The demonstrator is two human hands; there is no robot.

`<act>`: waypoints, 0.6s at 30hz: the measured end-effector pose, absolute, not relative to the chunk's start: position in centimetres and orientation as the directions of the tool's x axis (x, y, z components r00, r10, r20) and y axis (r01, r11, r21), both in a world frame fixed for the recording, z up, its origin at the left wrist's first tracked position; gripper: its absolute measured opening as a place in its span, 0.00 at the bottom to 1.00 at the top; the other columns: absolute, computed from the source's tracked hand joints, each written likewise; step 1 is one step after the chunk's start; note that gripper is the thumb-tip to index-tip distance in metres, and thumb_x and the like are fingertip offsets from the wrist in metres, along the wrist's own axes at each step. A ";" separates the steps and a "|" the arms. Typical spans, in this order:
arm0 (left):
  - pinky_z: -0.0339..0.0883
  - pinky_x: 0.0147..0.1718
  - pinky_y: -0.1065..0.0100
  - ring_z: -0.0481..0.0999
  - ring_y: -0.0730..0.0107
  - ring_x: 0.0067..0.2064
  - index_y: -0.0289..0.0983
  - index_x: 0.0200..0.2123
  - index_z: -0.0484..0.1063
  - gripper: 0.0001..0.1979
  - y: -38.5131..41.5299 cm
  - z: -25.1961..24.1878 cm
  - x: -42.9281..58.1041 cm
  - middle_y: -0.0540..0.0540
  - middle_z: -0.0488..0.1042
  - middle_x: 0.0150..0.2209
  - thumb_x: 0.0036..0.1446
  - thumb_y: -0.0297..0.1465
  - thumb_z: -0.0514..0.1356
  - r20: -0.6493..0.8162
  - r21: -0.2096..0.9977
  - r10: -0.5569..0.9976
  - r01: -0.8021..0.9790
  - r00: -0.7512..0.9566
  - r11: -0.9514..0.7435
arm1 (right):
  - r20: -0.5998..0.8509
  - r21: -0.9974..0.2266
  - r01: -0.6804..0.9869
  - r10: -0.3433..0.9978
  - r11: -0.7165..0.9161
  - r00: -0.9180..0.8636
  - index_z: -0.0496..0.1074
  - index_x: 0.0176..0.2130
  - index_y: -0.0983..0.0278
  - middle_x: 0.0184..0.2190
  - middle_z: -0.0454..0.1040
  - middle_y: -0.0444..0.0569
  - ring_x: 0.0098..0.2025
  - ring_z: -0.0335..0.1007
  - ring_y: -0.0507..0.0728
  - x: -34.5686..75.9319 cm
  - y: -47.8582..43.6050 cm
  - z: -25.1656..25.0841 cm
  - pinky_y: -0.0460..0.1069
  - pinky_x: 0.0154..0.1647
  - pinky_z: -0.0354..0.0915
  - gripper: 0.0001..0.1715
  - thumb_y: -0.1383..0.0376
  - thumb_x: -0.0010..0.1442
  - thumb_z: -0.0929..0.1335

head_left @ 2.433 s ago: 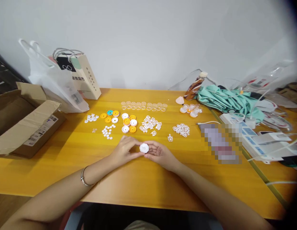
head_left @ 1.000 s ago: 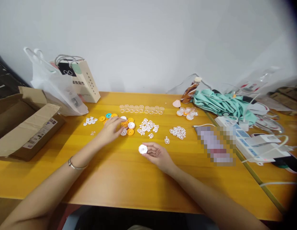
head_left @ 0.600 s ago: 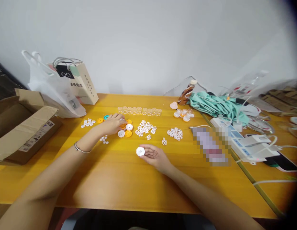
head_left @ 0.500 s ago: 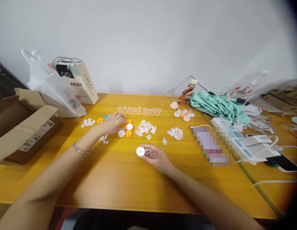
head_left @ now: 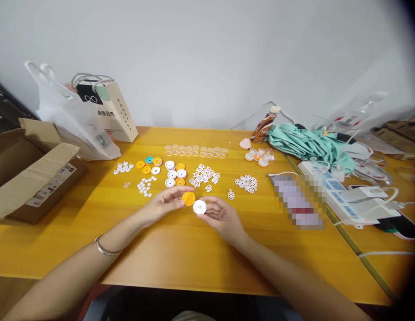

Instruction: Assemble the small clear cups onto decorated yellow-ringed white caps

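Observation:
My left hand (head_left: 162, 205) pinches an orange round cap (head_left: 188, 198) just above the yellow table (head_left: 180, 249). Right beside it, my right hand (head_left: 220, 216) holds a white round disc (head_left: 199, 207) in its fingertips, palm up. The two pieces almost touch. Behind my hands lie orange, white and teal caps (head_left: 167, 169), a scatter of small white discs (head_left: 145, 186), and piles of white cut-out pieces (head_left: 204, 175). A single white cut-out piece (head_left: 231, 194) lies to the right of my hands.
A row of clear small cups (head_left: 195, 150) stands farther back. An open cardboard box (head_left: 30, 174) and two bags (head_left: 90, 116) sit at the left. At the right are a brown bottle (head_left: 265, 125), green cloth (head_left: 307, 145), a power strip (head_left: 341, 191) and cables.
My left hand reached to the group of caps, picked up an orange one and brought it back beside the white disc. My right hand kept the white disc throughout.

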State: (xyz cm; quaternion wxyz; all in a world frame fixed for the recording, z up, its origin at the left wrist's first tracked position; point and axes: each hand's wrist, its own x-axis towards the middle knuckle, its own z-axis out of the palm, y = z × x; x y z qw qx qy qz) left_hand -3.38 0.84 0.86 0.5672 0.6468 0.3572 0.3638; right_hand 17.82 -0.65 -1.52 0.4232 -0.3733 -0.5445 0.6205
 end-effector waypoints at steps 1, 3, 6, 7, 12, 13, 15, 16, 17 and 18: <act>0.68 0.42 0.64 0.71 0.66 0.45 0.43 0.50 0.67 0.17 0.9 0.5 -3.2 0.42 0.71 0.47 0.56 0.30 0.57 0.058 0.996 0.875 0.032 0.480 -0.084 | -0.002 -0.992 -0.120 0.932 -0.048 -0.361 0.68 0.41 0.60 0.34 0.77 0.44 0.37 0.75 0.54 17.8 -0.7 -1.5 0.52 0.47 0.69 0.21 0.65 0.46 0.73; 0.68 0.43 0.64 0.72 0.67 0.44 0.41 0.49 0.68 0.17 1.0 0.2 -3.0 0.43 0.72 0.45 0.55 0.30 0.58 0.050 0.998 0.875 0.015 0.482 -0.065 | -0.007 -0.992 -0.118 0.933 -0.052 -0.359 0.68 0.41 0.60 0.33 0.77 0.44 0.37 0.75 0.54 17.9 -0.7 -1.7 0.52 0.47 0.70 0.20 0.65 0.46 0.73; 0.67 0.45 0.63 0.72 0.67 0.44 0.40 0.48 0.68 0.17 0.9 0.6 -2.7 0.43 0.73 0.43 0.54 0.29 0.59 0.067 0.997 0.868 0.002 0.492 -0.078 | -0.012 -0.992 -0.116 0.939 -0.054 -0.342 0.68 0.41 0.60 0.33 0.77 0.44 0.37 0.75 0.54 18.0 -0.6 -1.8 0.52 0.46 0.70 0.20 0.65 0.46 0.73; 0.67 0.45 0.63 0.72 0.67 0.44 0.40 0.48 0.68 0.17 0.8 0.7 -2.6 0.43 0.73 0.43 0.54 0.28 0.60 0.077 0.996 0.863 -0.003 0.500 -0.087 | -0.012 -0.992 -0.115 0.942 -0.054 -0.337 0.68 0.41 0.60 0.33 0.77 0.44 0.37 0.75 0.53 18.0 -0.6 -1.8 0.52 0.46 0.70 0.20 0.65 0.46 0.73; 0.67 0.44 0.62 0.73 0.68 0.43 0.39 0.49 0.67 0.17 0.5 0.9 -2.3 0.42 0.73 0.43 0.54 0.28 0.60 0.095 0.993 0.855 0.017 0.509 -0.121 | 0.006 -0.994 -0.102 0.944 -0.030 -0.330 0.68 0.40 0.60 0.32 0.77 0.45 0.36 0.75 0.54 17.9 -0.7 -1.8 0.52 0.45 0.71 0.20 0.64 0.46 0.73; 0.68 0.44 0.62 0.73 0.67 0.42 0.39 0.49 0.67 0.18 0.4 0.9 -2.3 0.42 0.73 0.43 0.53 0.28 0.60 0.096 0.991 0.856 0.033 0.507 -0.130 | 0.013 -0.995 -0.101 0.944 -0.021 -0.329 0.68 0.40 0.60 0.32 0.77 0.45 0.36 0.75 0.54 17.9 -0.8 -1.8 0.52 0.45 0.71 0.19 0.64 0.46 0.73; 0.68 0.43 0.62 0.73 0.67 0.42 0.38 0.48 0.68 0.18 0.3 0.8 -2.3 0.42 0.74 0.42 0.53 0.28 0.60 0.108 0.986 0.857 0.056 0.504 -0.158 | 0.028 -0.995 -0.098 0.945 -0.004 -0.326 0.68 0.40 0.60 0.32 0.77 0.44 0.36 0.75 0.54 17.8 -0.8 -1.8 0.52 0.45 0.71 0.19 0.64 0.46 0.73; 0.68 0.43 0.63 0.73 0.68 0.41 0.38 0.48 0.68 0.18 0.3 0.8 -2.3 0.42 0.74 0.41 0.53 0.28 0.61 0.120 0.983 0.856 0.061 0.502 -0.173 | 0.035 -0.995 -0.096 0.945 0.004 -0.325 0.68 0.40 0.60 0.32 0.77 0.44 0.36 0.75 0.53 17.8 -0.9 -1.8 0.52 0.44 0.71 0.19 0.63 0.46 0.73; 0.68 0.42 0.63 0.73 0.68 0.41 0.38 0.48 0.68 0.17 0.3 0.8 -2.3 0.42 0.74 0.41 0.53 0.27 0.61 0.131 0.980 0.855 0.063 0.502 -0.187 | 0.041 -0.996 -0.093 0.945 0.011 -0.323 0.68 0.40 0.60 0.32 0.77 0.44 0.35 0.75 0.54 17.8 -0.9 -1.9 0.52 0.44 0.72 0.20 0.63 0.46 0.73; 0.69 0.42 0.63 0.73 0.68 0.41 0.38 0.48 0.68 0.17 0.3 0.7 -2.2 0.42 0.73 0.41 0.53 0.27 0.61 0.141 0.978 0.854 0.065 0.500 -0.199 | 0.045 -0.996 -0.091 0.945 0.016 -0.323 0.68 0.39 0.60 0.32 0.77 0.45 0.35 0.75 0.54 17.8 -0.9 -1.9 0.52 0.44 0.72 0.20 0.63 0.45 0.73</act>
